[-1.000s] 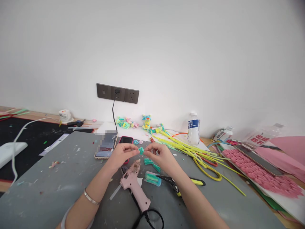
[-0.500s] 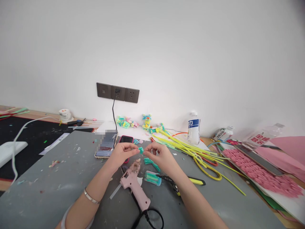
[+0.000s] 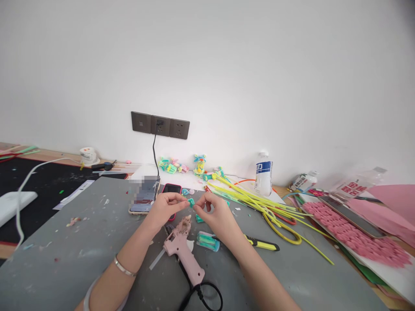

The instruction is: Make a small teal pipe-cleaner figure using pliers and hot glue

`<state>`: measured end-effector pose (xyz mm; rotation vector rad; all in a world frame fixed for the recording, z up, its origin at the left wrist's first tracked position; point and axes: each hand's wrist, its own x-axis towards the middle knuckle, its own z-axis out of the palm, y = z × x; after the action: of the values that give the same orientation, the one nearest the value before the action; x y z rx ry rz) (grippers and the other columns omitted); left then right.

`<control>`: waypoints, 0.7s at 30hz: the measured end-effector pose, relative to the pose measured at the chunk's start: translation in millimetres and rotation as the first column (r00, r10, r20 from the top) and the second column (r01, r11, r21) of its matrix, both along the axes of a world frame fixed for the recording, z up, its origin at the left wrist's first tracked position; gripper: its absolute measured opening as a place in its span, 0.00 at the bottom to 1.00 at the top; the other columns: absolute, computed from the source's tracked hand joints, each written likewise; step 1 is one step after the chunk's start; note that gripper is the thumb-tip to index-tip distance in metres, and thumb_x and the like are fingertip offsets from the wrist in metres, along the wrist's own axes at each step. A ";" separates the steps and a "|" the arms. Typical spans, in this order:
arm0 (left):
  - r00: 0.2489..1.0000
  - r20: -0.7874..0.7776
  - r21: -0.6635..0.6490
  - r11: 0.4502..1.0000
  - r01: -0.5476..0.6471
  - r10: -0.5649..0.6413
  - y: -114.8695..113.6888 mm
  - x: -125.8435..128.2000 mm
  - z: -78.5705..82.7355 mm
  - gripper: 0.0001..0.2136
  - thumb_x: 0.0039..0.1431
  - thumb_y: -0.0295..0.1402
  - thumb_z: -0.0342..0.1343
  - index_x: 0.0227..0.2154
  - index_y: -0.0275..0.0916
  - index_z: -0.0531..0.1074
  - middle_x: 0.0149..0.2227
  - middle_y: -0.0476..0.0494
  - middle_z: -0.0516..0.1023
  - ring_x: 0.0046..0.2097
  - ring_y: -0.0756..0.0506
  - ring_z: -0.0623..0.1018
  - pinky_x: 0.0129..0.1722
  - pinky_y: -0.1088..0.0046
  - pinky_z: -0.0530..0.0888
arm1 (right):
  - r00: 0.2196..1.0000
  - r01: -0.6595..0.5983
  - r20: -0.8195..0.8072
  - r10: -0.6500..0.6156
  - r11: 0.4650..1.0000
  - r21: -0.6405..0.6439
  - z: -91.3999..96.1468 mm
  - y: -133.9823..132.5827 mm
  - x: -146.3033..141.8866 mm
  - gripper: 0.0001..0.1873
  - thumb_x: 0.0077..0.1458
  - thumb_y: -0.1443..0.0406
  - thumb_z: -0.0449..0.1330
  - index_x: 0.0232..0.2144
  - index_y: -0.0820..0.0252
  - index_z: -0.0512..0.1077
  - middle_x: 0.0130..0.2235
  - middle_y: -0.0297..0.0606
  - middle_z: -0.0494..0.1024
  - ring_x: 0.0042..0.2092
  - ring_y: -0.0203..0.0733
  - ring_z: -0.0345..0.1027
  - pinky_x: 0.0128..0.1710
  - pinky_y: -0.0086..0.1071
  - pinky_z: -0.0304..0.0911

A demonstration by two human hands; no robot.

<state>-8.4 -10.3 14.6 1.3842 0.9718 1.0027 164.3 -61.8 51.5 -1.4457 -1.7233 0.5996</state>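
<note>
Between the fingertips of both hands is a small teal piece of bent pipe cleaner (image 3: pixel 191 202). My left hand (image 3: pixel 167 210) pinches it from the left side, with a bracelet on that wrist. My right hand (image 3: pixel 214 212) pinches its right side, thumb and forefinger closed. Below the hands lies a pink hot glue gun (image 3: pixel 185 255) with its nozzle pointing away from me. A bundle of teal and pale pipe cleaner pieces (image 3: pixel 208 241) rests beside it. Another teal piece (image 3: pixel 199 219) is partly covered by my right hand.
Yellow pipe cleaners (image 3: pixel 259 201) spread to the right, near a yellow-black tool handle (image 3: pixel 266 245) partly under my forearm. A phone (image 3: pixel 145 194) leans at the back left. A bottle (image 3: pixel 263 175) and small colourful figures (image 3: pixel 199 165) stand by the wall. The glue gun's cord (image 3: pixel 218 293) curls in front.
The teal piece has turned slightly between my fingers. My right hand and forearm have shifted a little, now covering more of the black tool and the loose teal pieces.
</note>
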 end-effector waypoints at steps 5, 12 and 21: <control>1.000 0.007 -0.002 1.000 -0.007 0.007 -2.1 0.4 3.3 0.14 0.43 0.43 0.67 0.24 0.36 0.79 0.25 0.46 0.76 0.28 0.48 0.69 0.30 0.74 0.64 | 1.000 0.002 0.004 -0.002 1.000 0.000 -0.2 -0.4 -0.6 0.07 0.51 0.68 0.58 0.22 0.58 0.67 0.26 0.32 0.71 0.29 0.38 0.57 0.30 0.31 0.56; 1.000 0.019 -0.002 1.000 -0.020 0.020 -3.5 1.2 6.4 0.14 0.41 0.43 0.68 0.23 0.36 0.79 0.25 0.46 0.77 0.28 0.48 0.71 0.30 0.73 0.65 | 1.000 0.002 -0.004 -0.002 1.000 0.008 2.3 -1.7 2.6 0.03 0.51 0.66 0.60 0.26 0.57 0.72 0.27 0.34 0.75 0.29 0.39 0.61 0.29 0.32 0.59; 0.999 -0.025 0.061 0.998 -0.029 0.030 -3.3 0.7 3.4 0.17 0.42 0.46 0.68 0.24 0.35 0.79 0.19 0.48 0.72 0.24 0.48 0.69 0.23 0.75 0.61 | 0.998 0.006 -0.056 -0.006 1.000 -0.004 6.2 -3.2 0.0 0.04 0.52 0.65 0.59 0.27 0.58 0.74 0.29 0.36 0.78 0.30 0.40 0.67 0.31 0.31 0.62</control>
<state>-7.7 -13.6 18.0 1.4398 0.9908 1.0457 164.3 -65.0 57.7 -1.4235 -1.6744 0.6350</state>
